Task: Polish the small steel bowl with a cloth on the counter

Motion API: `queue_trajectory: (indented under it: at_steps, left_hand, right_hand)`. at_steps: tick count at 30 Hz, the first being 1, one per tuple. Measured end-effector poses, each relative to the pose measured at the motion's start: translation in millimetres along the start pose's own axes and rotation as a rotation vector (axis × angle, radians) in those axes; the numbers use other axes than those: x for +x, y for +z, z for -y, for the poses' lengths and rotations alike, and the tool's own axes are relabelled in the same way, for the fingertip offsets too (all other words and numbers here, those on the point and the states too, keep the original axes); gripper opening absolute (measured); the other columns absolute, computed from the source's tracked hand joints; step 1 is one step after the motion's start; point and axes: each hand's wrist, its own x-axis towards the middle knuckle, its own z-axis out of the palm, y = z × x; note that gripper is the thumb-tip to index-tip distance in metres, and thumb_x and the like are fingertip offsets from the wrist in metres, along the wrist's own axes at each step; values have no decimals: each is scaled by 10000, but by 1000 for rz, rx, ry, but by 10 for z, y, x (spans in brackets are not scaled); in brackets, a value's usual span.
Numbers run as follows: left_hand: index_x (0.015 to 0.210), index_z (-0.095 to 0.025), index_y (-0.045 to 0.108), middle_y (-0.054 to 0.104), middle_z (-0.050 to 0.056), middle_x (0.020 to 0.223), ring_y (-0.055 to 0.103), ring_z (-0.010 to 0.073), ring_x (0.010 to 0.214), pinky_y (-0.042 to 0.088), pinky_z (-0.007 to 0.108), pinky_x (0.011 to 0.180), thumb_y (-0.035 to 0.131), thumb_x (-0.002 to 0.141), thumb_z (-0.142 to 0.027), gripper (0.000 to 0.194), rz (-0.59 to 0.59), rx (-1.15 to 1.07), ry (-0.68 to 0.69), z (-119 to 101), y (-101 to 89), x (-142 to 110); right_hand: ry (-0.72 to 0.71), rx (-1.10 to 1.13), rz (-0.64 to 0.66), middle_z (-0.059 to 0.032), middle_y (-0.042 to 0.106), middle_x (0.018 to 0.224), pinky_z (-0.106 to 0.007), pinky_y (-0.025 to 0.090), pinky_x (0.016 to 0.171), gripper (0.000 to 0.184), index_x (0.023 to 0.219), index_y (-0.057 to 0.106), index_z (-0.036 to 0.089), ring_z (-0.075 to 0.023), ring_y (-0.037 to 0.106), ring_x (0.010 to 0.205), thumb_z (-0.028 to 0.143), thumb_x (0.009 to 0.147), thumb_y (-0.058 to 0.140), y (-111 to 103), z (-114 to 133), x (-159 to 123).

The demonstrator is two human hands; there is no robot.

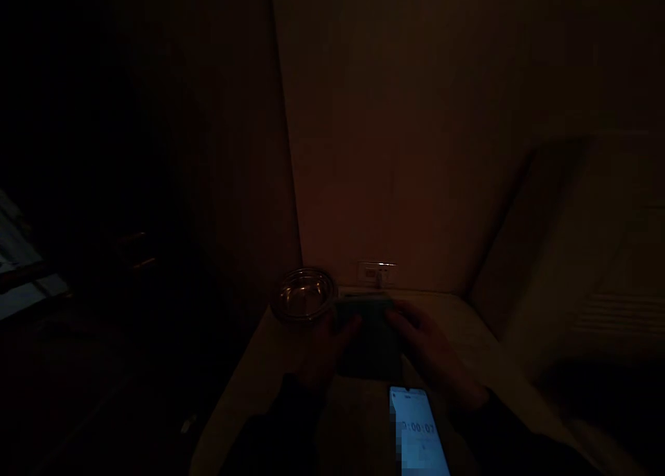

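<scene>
In the dim light, a dark green, flat, roughly rectangular thing [370, 348] sits between my hands above the table; its exact kind is too dark to tell. My left hand [326, 346] grips its left side, with the thumb lying over the near face. On the other side, my right hand [429, 344] has its fingers on the upper right edge. Just below, a lit phone [422, 431] showing a running-time display lies near my right wrist. Shiny metal bowls [304, 296], seemingly nested, stand beyond my left hand.
The pale table [244, 386] meets a wall [374, 185] at the back. A wall socket [377, 274] with something plugged in is low on that wall. At the right stands a large pale, blurred shape [582, 254]. The left side is nearly black.
</scene>
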Motion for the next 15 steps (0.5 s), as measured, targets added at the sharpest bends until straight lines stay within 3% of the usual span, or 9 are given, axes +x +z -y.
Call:
queue_trajectory:
  at_steps: [4,11,15]
  left_hand:
    - [1051,-135,618,688,126,1085,638,283,992,522,377,819,722,654,-437,510,52,19,-6,-29,125,62]
    - [1044,-153,627,695,94,1057,630,262,993,512,362,822,668,700,-442,451,82,145,71,12,337,218]
    - [965,-137,669,717,99,989,651,272,935,525,366,783,696,663,-425,419,141,140,60,40,388,331]
  right_hand:
    - [-12,-47,-56,-55,690,883,-329,502,717,325,888,673,190,-220,630,814,482,750,639,-207,-5,-4]
    - [-52,-15,-72,-58,643,1142,-393,487,860,449,1165,596,251,-249,603,1021,471,773,611,-384,13,-8]
    - [-108,-84,-86,-50,676,1067,-407,475,891,335,1038,650,233,-251,608,1013,437,777,602,-426,88,7]
